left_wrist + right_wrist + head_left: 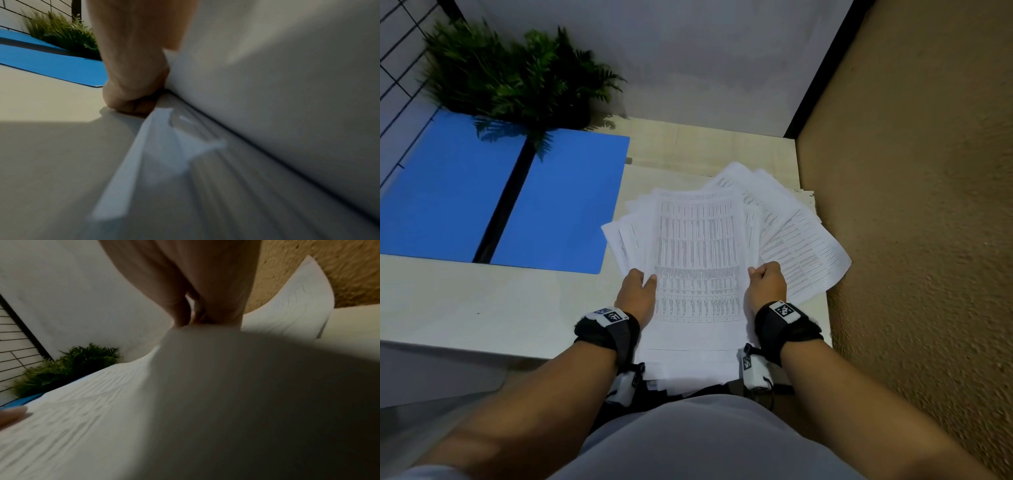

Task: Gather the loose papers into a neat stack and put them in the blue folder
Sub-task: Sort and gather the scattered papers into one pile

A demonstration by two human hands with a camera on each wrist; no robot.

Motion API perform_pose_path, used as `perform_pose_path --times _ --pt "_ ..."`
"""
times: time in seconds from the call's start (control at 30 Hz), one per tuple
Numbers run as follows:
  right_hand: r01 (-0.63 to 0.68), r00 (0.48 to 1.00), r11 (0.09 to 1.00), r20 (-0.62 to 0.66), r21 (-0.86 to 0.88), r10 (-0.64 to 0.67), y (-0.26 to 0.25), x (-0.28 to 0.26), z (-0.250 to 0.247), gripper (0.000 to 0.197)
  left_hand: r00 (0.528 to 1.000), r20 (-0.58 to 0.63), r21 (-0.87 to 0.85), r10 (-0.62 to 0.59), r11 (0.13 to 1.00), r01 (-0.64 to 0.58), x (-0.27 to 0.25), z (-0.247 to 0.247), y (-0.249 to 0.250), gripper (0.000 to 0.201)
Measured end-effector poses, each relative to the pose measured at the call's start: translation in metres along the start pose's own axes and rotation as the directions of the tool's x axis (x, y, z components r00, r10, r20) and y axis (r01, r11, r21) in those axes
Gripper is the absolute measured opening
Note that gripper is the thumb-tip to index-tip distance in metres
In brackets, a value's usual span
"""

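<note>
A fanned pile of white printed papers (698,246) lies at the right end of the pale table, its near end hanging over the front edge. My left hand (638,291) grips the pile's left edge, thumb on top; in the left wrist view its curled fingers (131,100) sit under the sheets (267,81). My right hand (767,281) pinches the right edge; the right wrist view shows its fingers (185,313) closed on the bulging paper (205,386). The blue folder (500,192) lies open and flat at the left, with a black spine down its middle.
A green fern (517,75) stands at the back, its fronds over the folder's far edge. A rough tan wall (914,205) runs along the table's right side, close to the papers. A wire grid (400,68) hangs at the far left.
</note>
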State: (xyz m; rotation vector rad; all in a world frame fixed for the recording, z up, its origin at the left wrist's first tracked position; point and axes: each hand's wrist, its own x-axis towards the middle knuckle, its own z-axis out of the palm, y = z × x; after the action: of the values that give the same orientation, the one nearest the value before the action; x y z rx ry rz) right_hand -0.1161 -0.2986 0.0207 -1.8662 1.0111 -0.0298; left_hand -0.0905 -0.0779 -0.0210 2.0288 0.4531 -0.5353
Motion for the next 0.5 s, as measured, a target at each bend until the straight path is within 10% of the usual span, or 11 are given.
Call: perform_pose_path --times 0.13,0.33,0.5 --pt "0.086 0.991 0.987 0.114 -0.137 -0.071 0.002 0.008 -0.003 0.004 1.0 0.029 -0.037 0.001 0.999 0.0 -0.003 -0.004 0.006 0.065" --pt "0.102 0.982 0.993 -0.165 0.062 -0.091 -0.009 0.009 -0.01 0.021 0.999 -0.029 -0.131 -0.032 0.991 0.028 -0.006 -0.008 0.012 0.05" --pt "-0.132 0.988 0.99 -0.082 -0.039 0.129 -0.005 0.014 -0.013 0.027 1.0 0.014 -0.07 0.028 0.997 -0.027 -0.008 -0.009 0.008 0.02"
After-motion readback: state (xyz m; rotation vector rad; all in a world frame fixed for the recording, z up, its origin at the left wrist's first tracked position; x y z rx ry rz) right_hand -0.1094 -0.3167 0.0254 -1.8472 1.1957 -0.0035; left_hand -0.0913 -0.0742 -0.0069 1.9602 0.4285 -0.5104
